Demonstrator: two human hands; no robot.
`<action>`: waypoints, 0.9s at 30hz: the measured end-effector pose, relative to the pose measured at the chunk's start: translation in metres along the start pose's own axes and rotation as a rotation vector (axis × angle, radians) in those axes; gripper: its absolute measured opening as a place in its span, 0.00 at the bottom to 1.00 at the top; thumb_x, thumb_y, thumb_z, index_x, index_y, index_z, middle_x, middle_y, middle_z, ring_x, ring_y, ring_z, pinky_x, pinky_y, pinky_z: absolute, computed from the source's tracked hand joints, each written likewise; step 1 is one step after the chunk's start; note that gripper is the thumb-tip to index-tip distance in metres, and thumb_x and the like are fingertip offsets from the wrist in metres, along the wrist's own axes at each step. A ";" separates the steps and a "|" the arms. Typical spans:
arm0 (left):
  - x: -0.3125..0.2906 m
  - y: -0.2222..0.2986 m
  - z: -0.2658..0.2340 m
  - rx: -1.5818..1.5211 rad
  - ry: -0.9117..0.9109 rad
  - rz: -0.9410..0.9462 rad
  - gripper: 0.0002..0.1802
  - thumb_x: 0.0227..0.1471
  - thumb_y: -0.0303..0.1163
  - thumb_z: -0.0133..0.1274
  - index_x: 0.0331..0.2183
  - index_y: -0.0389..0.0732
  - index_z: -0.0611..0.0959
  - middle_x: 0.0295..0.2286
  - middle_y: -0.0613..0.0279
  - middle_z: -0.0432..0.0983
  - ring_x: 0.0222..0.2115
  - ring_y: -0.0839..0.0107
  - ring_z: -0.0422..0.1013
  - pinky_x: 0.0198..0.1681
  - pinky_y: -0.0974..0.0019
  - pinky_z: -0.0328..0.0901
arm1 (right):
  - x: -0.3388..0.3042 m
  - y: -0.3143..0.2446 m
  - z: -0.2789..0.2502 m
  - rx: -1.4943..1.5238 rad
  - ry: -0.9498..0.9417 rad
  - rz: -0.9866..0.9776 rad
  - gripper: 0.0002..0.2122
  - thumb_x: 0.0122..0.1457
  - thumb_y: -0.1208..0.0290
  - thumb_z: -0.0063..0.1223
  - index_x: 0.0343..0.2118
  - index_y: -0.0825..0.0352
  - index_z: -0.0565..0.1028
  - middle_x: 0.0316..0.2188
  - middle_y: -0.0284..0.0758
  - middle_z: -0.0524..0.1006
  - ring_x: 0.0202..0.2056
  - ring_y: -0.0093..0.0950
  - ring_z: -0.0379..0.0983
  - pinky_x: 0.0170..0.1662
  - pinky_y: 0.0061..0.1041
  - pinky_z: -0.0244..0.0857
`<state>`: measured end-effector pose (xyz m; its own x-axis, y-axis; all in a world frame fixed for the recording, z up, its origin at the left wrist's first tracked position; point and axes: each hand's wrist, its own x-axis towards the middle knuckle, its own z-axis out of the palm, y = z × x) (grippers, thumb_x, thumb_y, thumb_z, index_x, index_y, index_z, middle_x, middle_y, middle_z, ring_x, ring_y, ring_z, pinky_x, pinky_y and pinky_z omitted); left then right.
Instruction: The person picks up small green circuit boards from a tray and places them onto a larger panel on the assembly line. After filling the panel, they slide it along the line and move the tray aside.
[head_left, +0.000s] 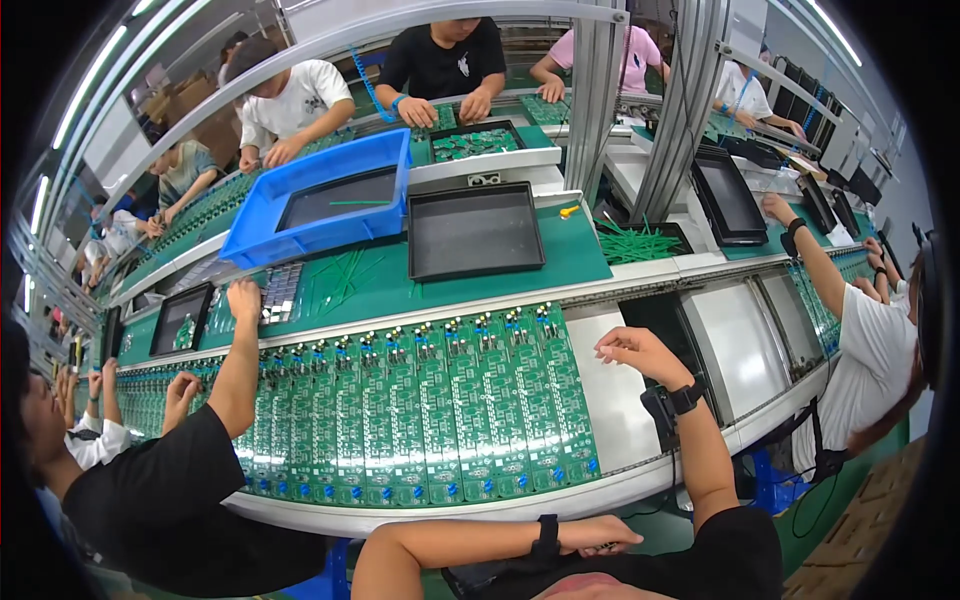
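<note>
My right hand [640, 355] hovers over the conveyor, just past the right end of a row of green circuit boards [470, 400]. Its fingers are loosely bent with the thumb apart, and nothing shows in them. A black strap with a small device circles that wrist. Close to my body, below the conveyor's front rail, my left hand [600, 535] is closed around something small and dark that I cannot make out. The boards lie side by side, with blue parts along their near ends and small upright components along their far ends.
Beyond the boards, a green-topped bench holds a black tray [475, 262], a blue bin [400, 195] and thin green strips [640, 243]. A co-worker's hand [243, 298] reaches in from the left beside silver parts [282, 292]. Metal posts [598, 110] rise behind the bench. Other people work around the line.
</note>
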<state>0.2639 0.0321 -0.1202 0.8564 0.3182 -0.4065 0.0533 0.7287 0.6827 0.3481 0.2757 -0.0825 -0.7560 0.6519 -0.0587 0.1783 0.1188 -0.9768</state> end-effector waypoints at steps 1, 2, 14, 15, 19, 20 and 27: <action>0.001 -0.001 -0.001 0.004 0.001 0.019 0.24 0.55 0.49 0.43 0.14 0.45 0.64 0.11 0.75 0.54 0.09 0.87 0.48 0.10 0.80 0.41 | 0.000 -0.003 0.000 -0.016 0.002 0.006 0.10 0.56 0.70 0.50 0.36 0.71 0.74 0.31 0.34 0.76 0.33 0.21 0.71 0.38 0.20 0.65; 0.000 0.001 0.000 0.008 0.000 0.037 0.25 0.55 0.49 0.43 0.14 0.45 0.64 0.11 0.75 0.54 0.09 0.87 0.48 0.10 0.81 0.41 | -0.001 -0.005 -0.001 -0.032 0.005 0.012 0.09 0.56 0.70 0.50 0.36 0.71 0.73 0.31 0.34 0.76 0.33 0.21 0.71 0.38 0.20 0.65; -0.006 0.023 -0.011 -0.328 0.010 0.384 0.23 0.59 0.43 0.38 0.15 0.45 0.64 0.12 0.74 0.54 0.11 0.85 0.49 0.12 0.79 0.42 | -0.002 -0.002 -0.008 -0.065 0.640 -0.263 0.06 0.57 0.73 0.49 0.31 0.71 0.72 0.22 0.31 0.75 0.25 0.17 0.70 0.30 0.15 0.64; -0.006 0.026 -0.010 -0.332 0.016 0.397 0.23 0.59 0.43 0.38 0.15 0.45 0.64 0.12 0.74 0.54 0.11 0.85 0.49 0.12 0.79 0.42 | -0.005 -0.003 -0.010 -0.111 0.758 -0.287 0.05 0.57 0.74 0.48 0.31 0.71 0.72 0.20 0.30 0.74 0.23 0.17 0.69 0.27 0.15 0.62; -0.009 0.044 -0.017 -0.255 0.113 0.418 0.24 0.60 0.43 0.37 0.14 0.45 0.64 0.12 0.74 0.53 0.12 0.85 0.49 0.14 0.80 0.43 | -0.013 -0.009 -0.012 -0.277 0.939 -0.358 0.04 0.57 0.76 0.47 0.30 0.70 0.73 0.18 0.30 0.72 0.19 0.16 0.67 0.23 0.15 0.59; -0.014 0.045 -0.018 -0.302 0.126 0.364 0.24 0.60 0.44 0.37 0.14 0.46 0.64 0.12 0.74 0.53 0.12 0.85 0.49 0.14 0.80 0.44 | -0.015 -0.009 -0.011 -0.326 0.965 -0.377 0.04 0.57 0.76 0.47 0.30 0.69 0.73 0.18 0.30 0.72 0.18 0.16 0.66 0.22 0.16 0.58; -0.015 0.032 -0.023 -0.279 0.132 0.323 0.25 0.60 0.46 0.36 0.14 0.47 0.62 0.11 0.75 0.53 0.12 0.84 0.49 0.15 0.79 0.45 | -0.011 -0.005 -0.008 -0.554 0.939 -0.411 0.02 0.54 0.79 0.49 0.29 0.70 0.74 0.17 0.33 0.73 0.19 0.20 0.69 0.23 0.17 0.61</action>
<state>0.2411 0.0646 -0.1065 0.7326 0.6179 -0.2856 -0.3621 0.7090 0.6052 0.3605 0.2744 -0.0751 -0.0988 0.7588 0.6437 0.4539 0.6101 -0.6495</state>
